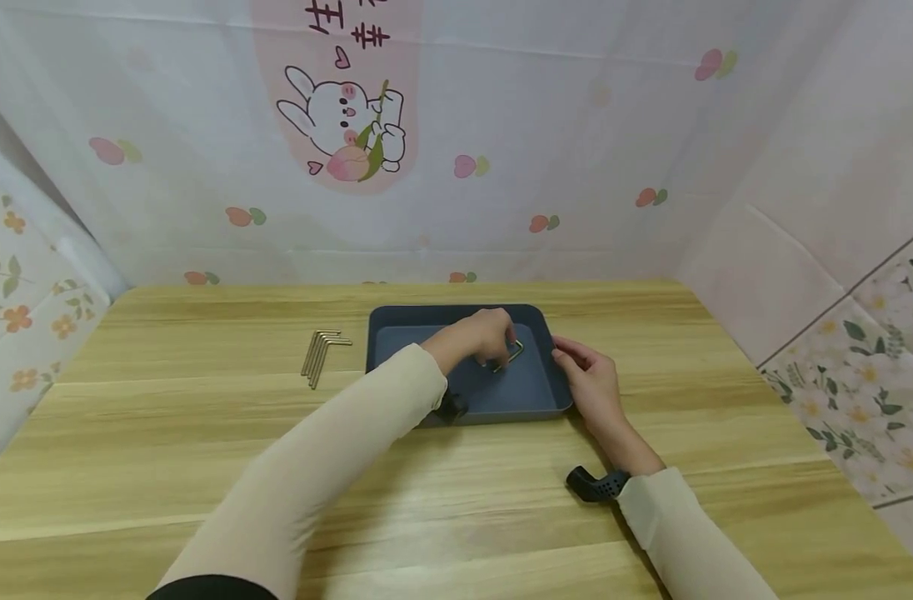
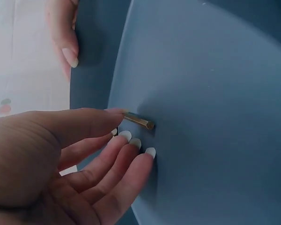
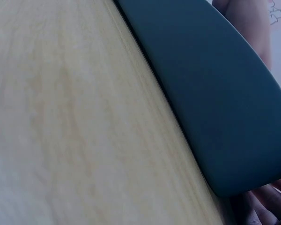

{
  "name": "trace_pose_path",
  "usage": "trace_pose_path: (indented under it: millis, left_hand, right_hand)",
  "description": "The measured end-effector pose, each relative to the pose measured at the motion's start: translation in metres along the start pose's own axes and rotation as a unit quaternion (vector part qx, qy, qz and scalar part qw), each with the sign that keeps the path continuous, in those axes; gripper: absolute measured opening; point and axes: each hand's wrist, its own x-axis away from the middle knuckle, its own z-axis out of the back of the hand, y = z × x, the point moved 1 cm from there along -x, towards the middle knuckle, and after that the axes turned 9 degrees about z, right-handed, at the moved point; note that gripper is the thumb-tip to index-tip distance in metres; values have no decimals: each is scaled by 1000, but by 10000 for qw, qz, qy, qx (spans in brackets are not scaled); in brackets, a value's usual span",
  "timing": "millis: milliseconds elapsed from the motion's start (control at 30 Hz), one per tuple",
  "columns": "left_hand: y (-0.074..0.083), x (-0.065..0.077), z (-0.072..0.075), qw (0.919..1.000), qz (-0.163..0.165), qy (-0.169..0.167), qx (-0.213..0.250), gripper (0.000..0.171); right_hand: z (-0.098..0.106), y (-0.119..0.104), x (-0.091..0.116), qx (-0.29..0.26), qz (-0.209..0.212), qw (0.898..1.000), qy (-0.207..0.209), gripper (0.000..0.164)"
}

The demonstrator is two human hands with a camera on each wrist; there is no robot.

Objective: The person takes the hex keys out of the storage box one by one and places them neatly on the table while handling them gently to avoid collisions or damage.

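Observation:
Over the inside of a dark blue-grey tray, my left hand pinches a gold-coloured L-shaped hex key between thumb and fingers. The left wrist view shows the six-sided end of that hex key poking past the thumb, close over the tray floor. My right hand holds the tray's right side, its thumb at the rim and its fingers along the outside. In the right wrist view the tray's outer wall fills the upper right, with fingertips at its corner.
Several more L-shaped hex keys lie side by side on the wooden table, left of the tray. A white printed curtain hangs behind the table, and flowered cloth hangs at the right.

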Motion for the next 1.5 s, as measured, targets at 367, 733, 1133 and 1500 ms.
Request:
trace_pose_path:
  millis: [367,733,1133,1500]
  left_hand:
    - [8,-7,-5,9988,359,172,280,29]
    - [21,-9,-14,9977,431,412,-313,22]
    - [30,-4,-27,9885,544,1205,-733,11]
    - [27,-4,-27,9894,185,1207,-789,11]
  right_hand:
    - [-1,0,1,15,-5,10000,6,37]
    - [-2,-3,1,-22,7,10000,-31,37]
    - [-1,-2,3,64,-14,9999,-114,38]
    - [-1,-2,2,153,-30,9999,-74,38]
